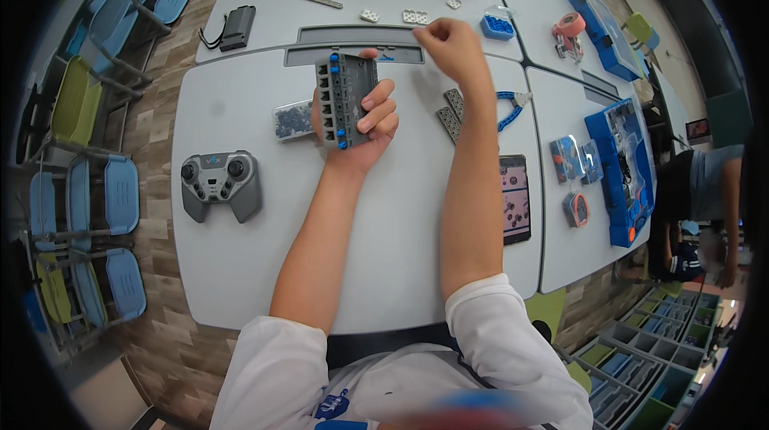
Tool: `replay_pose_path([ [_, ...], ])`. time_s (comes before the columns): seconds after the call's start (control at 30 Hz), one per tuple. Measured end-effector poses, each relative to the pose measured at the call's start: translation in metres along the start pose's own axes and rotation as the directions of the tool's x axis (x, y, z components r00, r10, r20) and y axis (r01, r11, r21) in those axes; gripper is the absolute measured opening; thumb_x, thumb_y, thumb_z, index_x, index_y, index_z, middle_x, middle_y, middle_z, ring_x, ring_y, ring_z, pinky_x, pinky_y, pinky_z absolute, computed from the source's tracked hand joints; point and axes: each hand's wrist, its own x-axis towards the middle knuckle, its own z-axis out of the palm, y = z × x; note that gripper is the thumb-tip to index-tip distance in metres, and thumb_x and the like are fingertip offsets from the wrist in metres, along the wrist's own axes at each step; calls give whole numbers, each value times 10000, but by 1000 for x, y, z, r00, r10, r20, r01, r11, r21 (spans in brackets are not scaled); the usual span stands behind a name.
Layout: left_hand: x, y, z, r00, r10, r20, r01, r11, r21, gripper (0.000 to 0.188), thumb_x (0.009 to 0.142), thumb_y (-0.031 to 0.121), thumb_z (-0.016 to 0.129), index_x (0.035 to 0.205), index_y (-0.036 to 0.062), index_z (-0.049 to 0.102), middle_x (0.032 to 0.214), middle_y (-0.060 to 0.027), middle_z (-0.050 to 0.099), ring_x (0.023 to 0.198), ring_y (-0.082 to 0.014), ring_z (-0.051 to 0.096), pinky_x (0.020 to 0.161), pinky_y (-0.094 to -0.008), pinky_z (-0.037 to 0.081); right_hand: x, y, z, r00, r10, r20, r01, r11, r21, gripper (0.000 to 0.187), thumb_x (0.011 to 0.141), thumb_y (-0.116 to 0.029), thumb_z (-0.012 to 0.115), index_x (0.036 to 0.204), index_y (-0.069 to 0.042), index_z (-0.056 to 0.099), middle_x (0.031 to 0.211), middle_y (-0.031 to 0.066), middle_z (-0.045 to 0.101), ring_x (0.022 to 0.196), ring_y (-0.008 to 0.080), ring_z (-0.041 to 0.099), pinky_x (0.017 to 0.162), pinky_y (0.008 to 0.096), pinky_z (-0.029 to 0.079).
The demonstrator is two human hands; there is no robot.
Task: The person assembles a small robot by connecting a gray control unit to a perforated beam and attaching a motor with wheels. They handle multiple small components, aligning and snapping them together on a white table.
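My left hand [375, 121] is wrapped round a grey control brick [357, 97] and holds it tilted above the table. A row of dark ports runs along one long side of the brick, and blue pins stick out near both ends of it. Farther off and to the right, my right hand [450, 44] is raised with thumb and forefinger pinched together. Whatever may be between those fingertips is too small to make out. Beneath the pinch lies a grey desk tray [360, 34], and a small tub of blue pins [497, 27] stands to its right.
A game controller [221, 184] lies at left, a clear box of dark parts [294, 121] behind the brick. Near my right arm are dark perforated beams [450, 121], blue-handled pliers [509, 109] and a tablet [516, 197]. A battery pack [238, 28] and blue cases [621, 165] lie farther out.
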Motion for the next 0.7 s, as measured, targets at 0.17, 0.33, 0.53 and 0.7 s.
replay_pose_path([
  [0.17,-1,-1,2,997,26,-71,-20,996,88,479,1124,401,492,1495,101,535,793,-39,447,495,-125,503,484,-286,351,1,21,30,999,14,35,-8,984,-176,143,879,-200,779,976,-101,812,901,115,793,871,282,773,800,407,604],
  [0.33,-2,-2,5,996,16,-87,-9,997,80,478,1129,401,479,1496,103,541,791,-39,446,494,-129,508,478,-286,355,-4,9,39,998,-56,16,58,988,-146,157,878,-206,790,992,-103,819,837,106,742,785,255,728,730,389,571],
  [0.53,-1,-2,5,997,4,-79,2,997,72,473,1131,402,468,1492,107,543,793,-42,446,490,-132,509,478,-287,357,-10,1,44,993,-106,53,115,969,-217,108,884,-180,768,957,-114,812,947,133,791,904,319,767,818,442,599],
  [0.7,-2,-3,5,998,5,-56,-2,999,54,473,1133,401,466,1492,103,538,796,-44,448,491,-132,511,482,-287,359,-12,-2,43,995,-86,49,95,967,-238,130,884,-203,773,965,-110,814,955,141,788,918,329,764,821,447,596],
])
